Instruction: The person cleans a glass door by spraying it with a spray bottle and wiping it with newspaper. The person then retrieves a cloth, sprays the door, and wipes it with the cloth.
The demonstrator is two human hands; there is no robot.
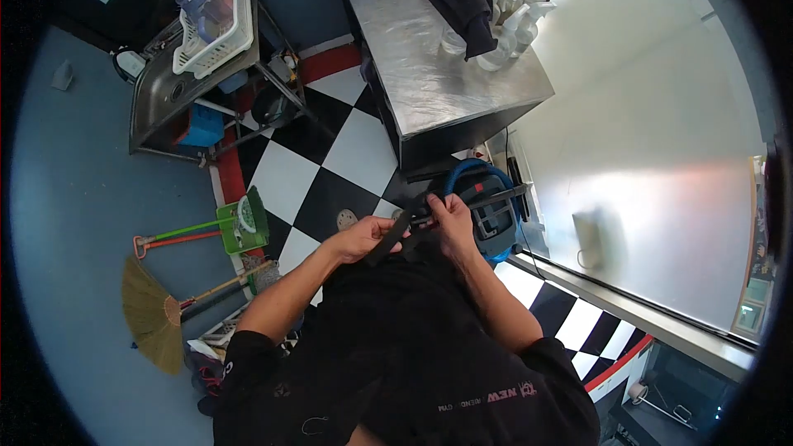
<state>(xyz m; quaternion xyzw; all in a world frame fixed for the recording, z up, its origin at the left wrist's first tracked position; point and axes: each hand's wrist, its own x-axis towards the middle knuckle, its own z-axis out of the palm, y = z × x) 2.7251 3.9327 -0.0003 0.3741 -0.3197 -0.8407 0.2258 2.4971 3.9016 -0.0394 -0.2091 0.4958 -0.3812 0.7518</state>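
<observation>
Strap [391, 239], black and flat, is pinched in my left grip [362, 239] and my right grip [454, 225]; a blue-black vacuum [494, 227] stands near the bench [413, 66].

Black T-shirt [413, 372], short sleeves [555, 363] ending near the elbows. Print [504, 396] nearer the body than the right hand [453, 225]: "NEW" in pinkish red, smaller pale letters alongside. Just beyond the left hand [363, 239], a pale shoe [346, 219] with dark holes.
</observation>
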